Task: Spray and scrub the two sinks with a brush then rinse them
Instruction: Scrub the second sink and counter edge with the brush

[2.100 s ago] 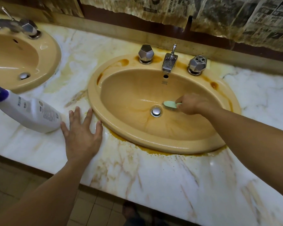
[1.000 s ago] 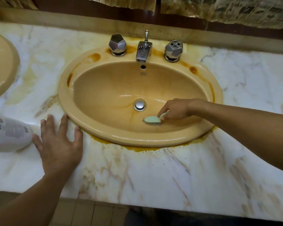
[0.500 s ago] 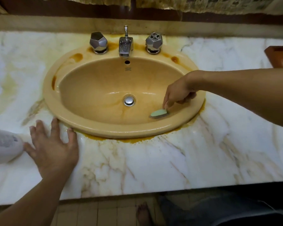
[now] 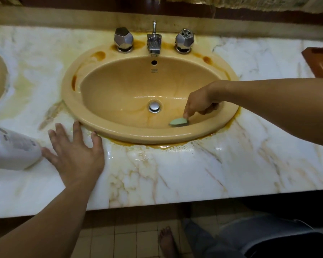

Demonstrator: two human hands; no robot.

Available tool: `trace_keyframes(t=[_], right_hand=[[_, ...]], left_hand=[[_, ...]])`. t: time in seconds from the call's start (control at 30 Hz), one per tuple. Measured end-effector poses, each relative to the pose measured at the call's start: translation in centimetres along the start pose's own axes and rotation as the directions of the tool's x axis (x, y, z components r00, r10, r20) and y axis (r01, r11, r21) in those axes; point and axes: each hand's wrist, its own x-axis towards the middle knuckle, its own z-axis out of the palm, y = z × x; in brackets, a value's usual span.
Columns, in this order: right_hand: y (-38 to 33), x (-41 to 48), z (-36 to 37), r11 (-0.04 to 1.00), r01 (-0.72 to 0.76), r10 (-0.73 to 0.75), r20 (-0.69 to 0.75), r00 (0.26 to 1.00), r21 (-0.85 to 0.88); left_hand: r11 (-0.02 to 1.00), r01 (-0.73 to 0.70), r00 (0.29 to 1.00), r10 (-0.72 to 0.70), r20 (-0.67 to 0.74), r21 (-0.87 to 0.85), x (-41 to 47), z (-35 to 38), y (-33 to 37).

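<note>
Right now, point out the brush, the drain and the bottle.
brush [image 4: 178, 121]: head view, on its pale green head.
drain [image 4: 154, 107]: head view, centre of the metal plug.
bottle [image 4: 11, 151]: head view, on its white body.

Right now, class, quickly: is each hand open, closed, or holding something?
Left hand: open, fingers spread flat on the marble counter beside the sink.
Right hand: closed on the green brush inside the sink.

Brush in sink; bottle left.
</note>
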Motion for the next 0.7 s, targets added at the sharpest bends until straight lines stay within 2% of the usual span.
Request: trace_keyframes(t=[0.07,0.17,0.2,0.3,0.33,0.43,0.47,0.57,0.6,0.7], right_hand=[[-0.4,-0.9,0.0,0.998,-0.002,-0.001,0.048,0.999,0.058],[0.0,-0.3,0.5,0.998,-0.039,0.030,-0.193,0.981,-0.042],[-0.1,-0.4,0.9,0.998,-0.024,0.014,-0.187,0.982,-0.051],[-0.6,-1.3,0.9,0.999,0.012,-0.012,-0.001,1.000,0.053],[-0.5,-1.6,0.8,0.999,0.007,-0.007,-0.008,1.000,0.035],[0.6,-1.3,0.7,0.995,-0.051,0.030,-0.220,0.975,-0.090],[0.5,-1.4,0.9,0.994,-0.044,0.022,-0.208,0.978,-0.102],[0.0,-2.1,0.4,0.998,-0.011,0.011,0.009,1.000,0.064],[0.0,-2.2,0.0,0.997,-0.013,0.011,0.036,0.999,0.070],[0.7,-1.3,-0.1,0.993,-0.051,0.035,-0.149,0.988,-0.105]], left_hand=[[1.000,-0.004,1.000,0.004,-0.004,-0.019,-0.1,-0.1,0.1],[0.999,-0.006,1.000,0.006,-0.010,-0.033,-0.1,-0.2,0.0],[0.999,-0.009,1.000,0.008,-0.012,-0.031,-0.1,-0.2,0.0],[1.000,-0.008,1.000,0.008,-0.006,-0.030,0.0,0.0,-0.1],[1.000,-0.004,1.000,0.004,-0.003,-0.029,0.0,0.0,-0.1],[1.000,-0.003,1.000,0.003,-0.004,-0.028,0.1,0.1,-0.1],[1.000,-0.005,1.000,0.005,-0.003,-0.029,0.1,0.1,-0.1],[1.000,0.000,1.000,0.000,-0.006,-0.019,0.0,-0.1,0.0],[1.000,0.002,1.000,-0.002,-0.005,-0.015,0.0,-0.1,0.0],[1.000,0.003,1.000,-0.003,0.003,-0.010,0.0,-0.1,-0.1]])
